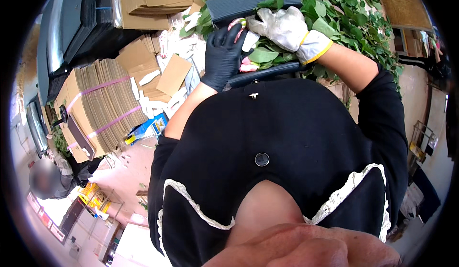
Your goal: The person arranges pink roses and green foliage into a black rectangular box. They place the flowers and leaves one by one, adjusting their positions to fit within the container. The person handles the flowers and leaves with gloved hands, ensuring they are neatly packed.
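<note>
My left hand (224,59), in a black glove, has its fingers curled over a pink flower (237,23). Close beside it, my right hand (282,29), in a whitish work glove with a yellow-edged cuff, has its fingers bent inward; what lies under them is hidden. A white strip (250,41) shows between the two hands. Just below it are another pink bloom (248,65) and green leaves (263,55). A dark padded bar (256,2) runs beyond my hands, and a second dark bar (265,74) lies near my body.
Leafy stems (354,26) are heaped at the far right. To the left are a strapped stack of cardboard (107,100), loose cardboard pieces (173,74), a blue-and-yellow package (148,128) and large dark sheets (83,21). Another person (50,178) is at the far left.
</note>
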Motion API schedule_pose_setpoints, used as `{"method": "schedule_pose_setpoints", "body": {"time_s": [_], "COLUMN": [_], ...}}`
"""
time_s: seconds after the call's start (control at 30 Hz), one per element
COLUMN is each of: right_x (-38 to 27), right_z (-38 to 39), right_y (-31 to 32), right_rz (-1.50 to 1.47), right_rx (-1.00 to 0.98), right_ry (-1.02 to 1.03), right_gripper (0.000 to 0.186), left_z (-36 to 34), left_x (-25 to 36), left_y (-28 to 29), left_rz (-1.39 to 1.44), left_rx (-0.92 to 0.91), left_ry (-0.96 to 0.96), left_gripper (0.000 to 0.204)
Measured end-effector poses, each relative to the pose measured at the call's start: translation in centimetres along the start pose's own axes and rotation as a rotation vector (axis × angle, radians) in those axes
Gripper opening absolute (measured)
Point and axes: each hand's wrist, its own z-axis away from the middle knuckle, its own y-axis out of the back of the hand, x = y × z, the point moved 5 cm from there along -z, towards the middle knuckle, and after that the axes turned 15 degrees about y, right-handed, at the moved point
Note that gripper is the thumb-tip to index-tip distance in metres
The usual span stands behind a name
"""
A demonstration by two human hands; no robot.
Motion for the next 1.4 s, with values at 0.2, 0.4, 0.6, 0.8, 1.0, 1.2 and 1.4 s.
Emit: {"method": "schedule_pose_setpoints", "body": {"time_s": [0.2, 0.4, 0.6, 0.8, 1.0, 1.2, 1.4], "right_x": [0.1, 0.0, -2.2, 1.6, -2.1, -2.9, -0.7], "right_z": [-0.7, -1.9, -5.9, 1.3, -2.6, -1.5, -3.3], "right_y": [0.2, 6.1, 9.6, 7.9, 3.7, 0.9, 4.1], "right_rz": [-0.173, -0.600, -0.908, -0.776, -0.405, -0.510, -0.578], "right_rx": [-0.173, -0.027, 0.366, 0.182, -0.084, 0.054, 0.171], "right_ry": [0.052, -0.002, 0.111, -0.111, 0.083, 0.020, -0.079], "right_gripper": [0.033, 0.036, 0.047, 0.036, 0.012, 0.011, 0.015], "left_z": [-0.3, 0.3, 3.4, 7.5, 1.5, 2.5, 2.9], "left_x": [-4.6, -5.4, -6.6, -8.3, -2.8, -3.2, -3.3], "left_y": [-5.4, -6.0, -8.6, 0.4, 2.6, -2.6, -2.7], "left_rz": [1.001, 0.773, 0.784, 0.891, 0.742, 0.973, 0.856], "left_rx": [-0.354, -0.151, -0.245, -0.193, -0.223, -0.252, -0.221], "left_ry": [0.357, 0.257, 0.311, 0.805, 0.248, 0.385, 0.342], "left_gripper": [0.061, 0.059, 0.041, 0.024, 0.050, 0.055, 0.051]}}
